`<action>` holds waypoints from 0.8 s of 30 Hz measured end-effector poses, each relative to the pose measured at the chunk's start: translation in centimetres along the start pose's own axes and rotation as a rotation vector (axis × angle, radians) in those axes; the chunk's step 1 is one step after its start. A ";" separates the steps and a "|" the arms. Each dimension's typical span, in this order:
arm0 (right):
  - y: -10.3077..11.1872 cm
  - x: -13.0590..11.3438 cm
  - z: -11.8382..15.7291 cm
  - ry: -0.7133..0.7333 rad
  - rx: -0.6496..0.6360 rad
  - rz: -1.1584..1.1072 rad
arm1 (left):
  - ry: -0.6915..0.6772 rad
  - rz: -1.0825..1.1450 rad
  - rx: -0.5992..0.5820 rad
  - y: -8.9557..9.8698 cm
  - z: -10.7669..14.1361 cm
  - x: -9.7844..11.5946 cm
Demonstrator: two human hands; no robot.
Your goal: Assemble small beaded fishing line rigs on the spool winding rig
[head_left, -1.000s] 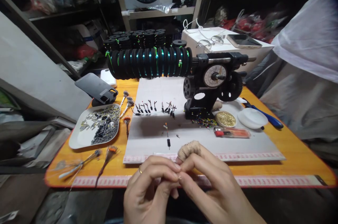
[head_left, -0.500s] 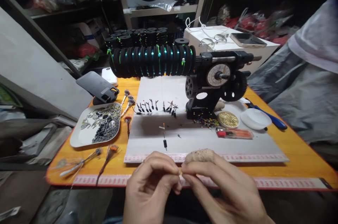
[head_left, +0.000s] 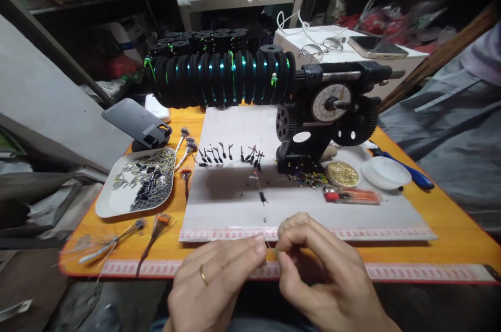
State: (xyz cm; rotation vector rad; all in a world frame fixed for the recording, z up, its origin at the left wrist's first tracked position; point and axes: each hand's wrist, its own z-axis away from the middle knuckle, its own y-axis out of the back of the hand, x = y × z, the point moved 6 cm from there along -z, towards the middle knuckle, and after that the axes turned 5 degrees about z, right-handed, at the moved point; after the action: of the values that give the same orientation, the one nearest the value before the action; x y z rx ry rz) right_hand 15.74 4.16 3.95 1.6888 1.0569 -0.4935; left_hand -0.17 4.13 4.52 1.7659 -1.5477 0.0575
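Note:
My left hand [head_left: 215,277], a ring on one finger, has its back turned up and its fingers pressed together around one end of a fine line [head_left: 271,246]. The fingertips of my right hand [head_left: 326,269] pinch the other end; any tiny part there is too small to make out. Both hands hover at the board's front edge, beside a tan, cord-like roll [head_left: 294,221]. Just beyond lies a small black cylinder [head_left: 262,197] with thin tails, and a tiny grey bit [head_left: 265,220] is nearer. Several similar black pieces [head_left: 219,157] stand in a row farther back.
A black geared winder [head_left: 324,107] carries a row of black spools [head_left: 223,79]. On the left are a white tray [head_left: 113,201] of small parts and a phone [head_left: 136,120]. A box cutter [head_left: 352,196] and gold-filled dish [head_left: 343,174] sit right. A person [head_left: 450,97] stands right.
My left hand has rolled from a pinch to back-up with straighter fingers. The hands are slightly farther apart, showing the fine line. The small black cylinder has shifted away and right.

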 end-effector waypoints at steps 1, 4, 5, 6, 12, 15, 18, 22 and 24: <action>0.0 0.0 -0.1 0.020 0.017 0.023 | -0.013 -0.031 -0.048 -0.1 -0.3 -0.1; 0.0 -0.1 -0.3 0.110 0.069 0.138 | 0.074 -0.063 -0.114 -0.3 -1.1 -0.9; -0.1 -0.1 -0.3 0.137 0.078 0.173 | 0.133 -0.046 -0.121 -0.4 -1.3 -1.3; -0.2 0.0 -0.4 0.153 0.080 0.201 | 0.196 -0.025 -0.133 -0.6 -1.5 -1.8; -0.7 0.7 -0.5 0.168 0.071 0.255 | 0.446 -0.014 -0.200 -1.3 -2.2 -3.2; -0.7 1.0 -0.3 0.174 0.056 0.296 | 0.512 -0.038 -0.246 -1.6 -2.3 -3.4; -0.7 1.4 -0.1 0.191 0.032 0.335 | 0.557 -0.053 -0.274 -1.7 -2.3 -3.5; -0.7 1.8 0.2 0.188 0.011 0.349 | 0.589 -0.037 -0.299 -1.8 -2.3 -3.7; -0.7 1.8 0.2 0.193 0.007 0.350 | 0.590 -0.035 -0.299 -1.8 -2.3 -3.8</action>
State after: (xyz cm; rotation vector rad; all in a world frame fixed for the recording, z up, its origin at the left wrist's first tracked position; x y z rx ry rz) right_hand 16.21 4.74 2.13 1.9067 0.8666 -0.1104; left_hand 1.39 8.47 3.34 1.3740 -1.0350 0.2883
